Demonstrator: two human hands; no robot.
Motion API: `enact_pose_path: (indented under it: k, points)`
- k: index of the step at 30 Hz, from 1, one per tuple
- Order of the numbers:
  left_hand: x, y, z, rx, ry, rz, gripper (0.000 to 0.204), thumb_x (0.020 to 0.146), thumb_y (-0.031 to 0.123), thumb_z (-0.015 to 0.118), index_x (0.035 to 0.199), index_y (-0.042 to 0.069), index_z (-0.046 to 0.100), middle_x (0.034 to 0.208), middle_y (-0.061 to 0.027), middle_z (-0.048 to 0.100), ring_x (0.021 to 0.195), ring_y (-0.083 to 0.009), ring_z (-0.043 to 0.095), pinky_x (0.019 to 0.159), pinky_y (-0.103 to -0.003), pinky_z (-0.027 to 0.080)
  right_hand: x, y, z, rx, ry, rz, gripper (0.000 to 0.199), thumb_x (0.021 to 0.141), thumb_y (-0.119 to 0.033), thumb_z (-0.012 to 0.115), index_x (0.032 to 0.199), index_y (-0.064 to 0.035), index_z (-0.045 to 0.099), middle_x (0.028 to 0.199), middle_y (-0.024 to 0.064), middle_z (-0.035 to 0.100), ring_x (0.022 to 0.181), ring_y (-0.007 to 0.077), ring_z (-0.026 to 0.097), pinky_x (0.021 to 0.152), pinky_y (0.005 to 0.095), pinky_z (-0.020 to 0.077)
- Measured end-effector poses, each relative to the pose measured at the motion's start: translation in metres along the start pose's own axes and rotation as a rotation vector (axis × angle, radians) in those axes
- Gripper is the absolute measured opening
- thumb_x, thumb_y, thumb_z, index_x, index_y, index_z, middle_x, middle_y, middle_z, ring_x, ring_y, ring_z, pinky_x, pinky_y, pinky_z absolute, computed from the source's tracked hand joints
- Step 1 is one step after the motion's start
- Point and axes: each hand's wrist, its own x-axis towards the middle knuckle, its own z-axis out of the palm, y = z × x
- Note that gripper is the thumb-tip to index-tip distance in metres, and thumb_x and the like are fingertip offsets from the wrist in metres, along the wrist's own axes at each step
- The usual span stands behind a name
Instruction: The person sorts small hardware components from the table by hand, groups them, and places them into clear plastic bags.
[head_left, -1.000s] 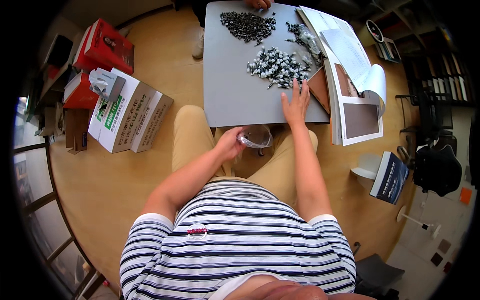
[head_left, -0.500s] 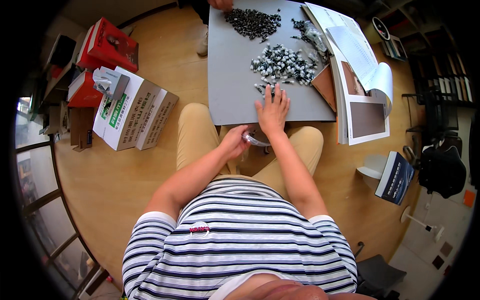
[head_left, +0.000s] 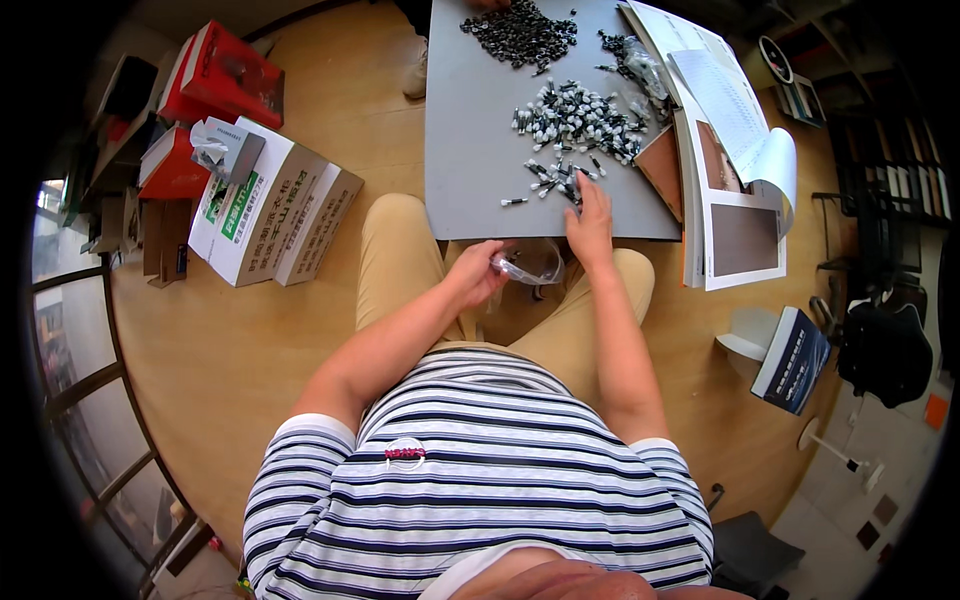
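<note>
Just below the table's near edge, my left hand (head_left: 476, 275) grips the rim of a clear plastic bag (head_left: 538, 266), whose mouth gapes toward the right. My right hand (head_left: 592, 228) rests at the front of the grey table (head_left: 465, 190), fingers stretched out and apart. Its fingertips touch the right side of a small group of black-and-white plastic pieces (head_left: 560, 180). Beyond that group lies a larger heap of the same small pieces (head_left: 580, 122). What the bag holds, if anything, is too small to tell.
Small black parts (head_left: 518, 36) cover the far table, with another person's hand (head_left: 488, 4) at its edge. A bag of parts (head_left: 642, 68) and large open sample books (head_left: 745, 235) line the right side. Cartons (head_left: 270, 215) stand on the floor at left.
My right hand has shifted to the right, and a small group of pieces now lies apart from the heap, nearer the front edge. The bag's mouth shows wider in my left hand.
</note>
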Motion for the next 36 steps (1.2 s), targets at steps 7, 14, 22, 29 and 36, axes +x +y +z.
enact_pose_path:
  k: [7, 14, 22, 29, 36]
  points:
    - [-0.002, 0.003, 0.003, 0.010, 0.028, -0.004, 0.026, 0.100, 0.017, 0.047, 0.117, 0.002, 0.060, 0.067, 0.0029, 0.048, 0.059, -0.0102, 0.048, 0.052, -0.024, 0.047, 0.013, -0.006, 0.000, -0.038, -0.081, 0.042, 0.049, 0.074, 0.002, 0.073, 0.121, -0.0092, 0.061, 0.110, 0.0101, 0.048, 0.087, 0.0239, 0.056, 0.075, 0.0333, 0.0514]
    - [-0.001, 0.003, 0.002, -0.044, 0.002, -0.027, 0.028, 0.102, 0.017, 0.046, 0.120, 0.001, 0.061, 0.067, 0.0030, 0.053, 0.057, -0.0089, 0.051, 0.051, -0.024, 0.048, 0.005, -0.018, 0.000, 0.087, -0.089, 0.130, 0.044, 0.075, 0.002, 0.073, 0.115, -0.0047, 0.056, 0.108, 0.0155, 0.050, 0.089, 0.0304, 0.058, 0.080, 0.0398, 0.0504]
    - [0.000, 0.004, 0.002, -0.059, 0.011, -0.034, 0.029, 0.101, 0.016, 0.047, 0.121, 0.001, 0.060, 0.067, 0.0029, 0.052, 0.057, -0.0090, 0.051, 0.051, -0.024, 0.047, 0.004, -0.013, 0.002, 0.082, -0.051, 0.046, 0.047, 0.073, -0.003, 0.079, 0.115, -0.0038, 0.058, 0.097, 0.0111, 0.058, 0.076, 0.0217, 0.058, 0.067, 0.0319, 0.0532]
    - [-0.002, 0.005, 0.003, -0.064, 0.012, -0.037, 0.028, 0.101, 0.016, 0.047, 0.120, 0.000, 0.061, 0.066, 0.0025, 0.051, 0.057, -0.0091, 0.050, 0.051, -0.024, 0.048, 0.013, -0.016, 0.003, 0.085, -0.012, 0.081, 0.031, 0.082, -0.013, 0.075, 0.108, -0.0046, 0.063, 0.089, 0.0112, 0.058, 0.072, 0.0219, 0.059, 0.065, 0.0340, 0.0515]
    - [0.000, 0.004, 0.001, -0.075, 0.011, -0.043, 0.028, 0.100, 0.015, 0.048, 0.119, -0.001, 0.061, 0.066, 0.0024, 0.051, 0.057, -0.0092, 0.050, 0.052, -0.025, 0.048, 0.020, -0.004, 0.002, 0.089, -0.015, 0.086, 0.014, 0.086, -0.011, 0.069, 0.097, -0.0022, 0.065, 0.092, 0.0117, 0.057, 0.073, 0.0241, 0.061, 0.066, 0.0351, 0.0504]
